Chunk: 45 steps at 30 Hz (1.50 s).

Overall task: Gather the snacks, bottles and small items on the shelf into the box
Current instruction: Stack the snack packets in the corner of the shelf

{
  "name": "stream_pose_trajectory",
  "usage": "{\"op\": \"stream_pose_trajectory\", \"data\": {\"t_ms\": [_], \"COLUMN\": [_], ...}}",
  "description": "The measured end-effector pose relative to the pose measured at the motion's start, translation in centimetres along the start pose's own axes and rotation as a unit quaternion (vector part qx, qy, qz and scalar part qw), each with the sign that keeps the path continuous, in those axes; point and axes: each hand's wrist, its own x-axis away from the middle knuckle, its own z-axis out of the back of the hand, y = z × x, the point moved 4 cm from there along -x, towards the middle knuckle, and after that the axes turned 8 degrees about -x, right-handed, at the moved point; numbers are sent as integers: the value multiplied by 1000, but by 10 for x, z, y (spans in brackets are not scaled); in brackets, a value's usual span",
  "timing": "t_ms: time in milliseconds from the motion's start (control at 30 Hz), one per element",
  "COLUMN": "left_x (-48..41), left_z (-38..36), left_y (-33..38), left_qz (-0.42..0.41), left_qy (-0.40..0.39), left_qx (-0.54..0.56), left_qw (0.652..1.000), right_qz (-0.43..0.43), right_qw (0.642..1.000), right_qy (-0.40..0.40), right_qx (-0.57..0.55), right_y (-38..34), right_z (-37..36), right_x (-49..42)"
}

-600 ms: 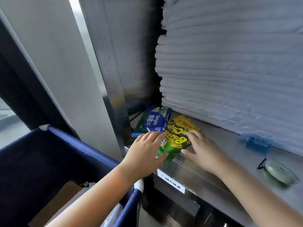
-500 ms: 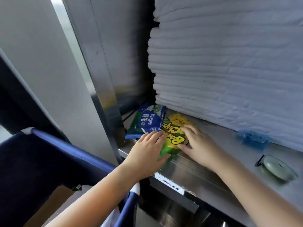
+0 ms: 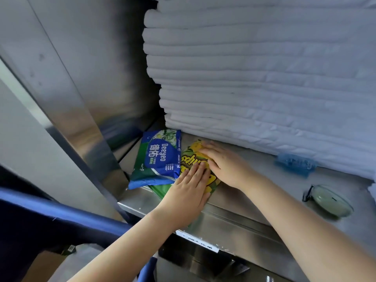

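your fingers [image 3: 200,169] lie flat and close together, both palms pressed on the banana chips bag [image 3: 190,157], not yet curled round it. your left hand [image 3: 188,193] covers its near end, your right hand [image 3: 225,165] its far end, likely pinning the slippery pack before lifting. it rests on the steel shelf [image 3: 254,202], touching the deeyeo wipes pack [image 3: 157,159].

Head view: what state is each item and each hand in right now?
Chips bag: flat on the shelf, under both hands.
Wipes pack: lying flat, sealed, untouched, beside the chips.
Left hand: open, palm down on the bag.
Right hand: open, flat on the bag.
Blue clip: resting by the folded linens.
Glass dish: upright on the shelf.
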Motion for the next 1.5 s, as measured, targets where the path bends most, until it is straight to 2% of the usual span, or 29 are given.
{"op": "stream_pose_trajectory", "data": {"t_ms": [333,500,667,833,933,1067,1167,1300,1433,1500], "left_x": [-7,-11,-30,-58,-74,-93,-96,-81,-55,-42], "left_z": [0,-8,-5,-6,-9,-10,-5,8,3,-1], "left_y": [28,32,29,20,14,12,16,26,47,55], "left_qz": [-46,12,40,-6,-17,-36,-18,50,67,60], "left_qy": [41,20,-32,-86,-90,-99,-81,26,-5,-14], "left_qx": [52,59,71,86,88,59,71,81,145,114], "left_qw": [997,998,996,993,992,993,994,995,987,992], "right_qz": [-121,-126,-128,-121,-119,-105,-80,-111,-135,-154], "right_qw": [986,976,981,980,982,992,995,990,985,979], "right_qy": [44,115,108,100,65,51,59,89,103,127], "right_qx": [102,132,102,121,129,43,-7,-3,26,33], "right_y": [7,9,8,5,5,20,24,23,20,15], "right_z": [13,23,25,36,38,38,26,17,12,12], "right_x": [65,108,136,148,149,134,125,123,119,118]}}
